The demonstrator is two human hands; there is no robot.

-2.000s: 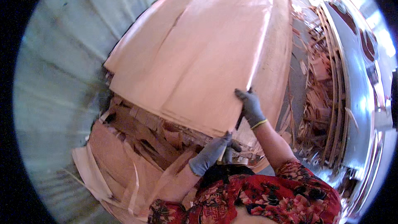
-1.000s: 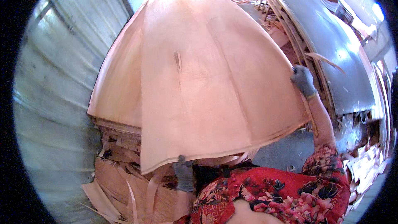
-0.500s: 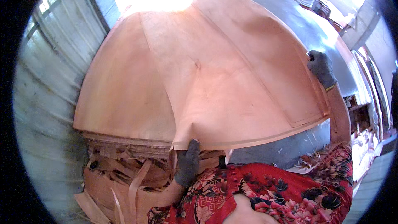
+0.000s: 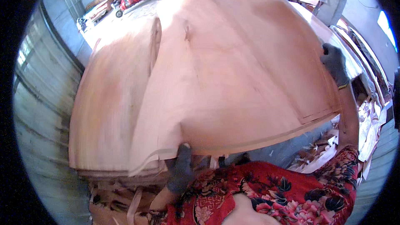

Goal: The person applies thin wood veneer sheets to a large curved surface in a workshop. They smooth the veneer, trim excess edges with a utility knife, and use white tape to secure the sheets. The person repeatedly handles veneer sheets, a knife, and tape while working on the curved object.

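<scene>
A large, thin sheet of wood veneer (image 4: 233,75), pinkish-tan with a small knot and long seams, spreads out before me, its near edge bowed. My left hand (image 4: 180,167), in a dark grey glove, is closed on that near edge, where the sheet creases above the thumb. My gloved right hand (image 4: 335,64) grips the right edge, farther off, with the fingers curled over it. To the left, partly beneath the held sheet, lies a stack of veneer (image 4: 106,112); its top is blurred. The sheet hides the underside of both grips in part.
A corrugated metal wall (image 4: 41,108) runs close along the left. Torn veneer strips (image 4: 135,204) lie below the stack, and more scraps (image 4: 318,154) lie at the right. A red three-wheeled vehicle (image 4: 135,0) stands far back. A pillar (image 4: 335,0) rises at the far right.
The held sheet has lifted and slid right over the stack, baring more of its left part. My right hand has moved slightly right and down. The view has shifted, showing more of the background.
</scene>
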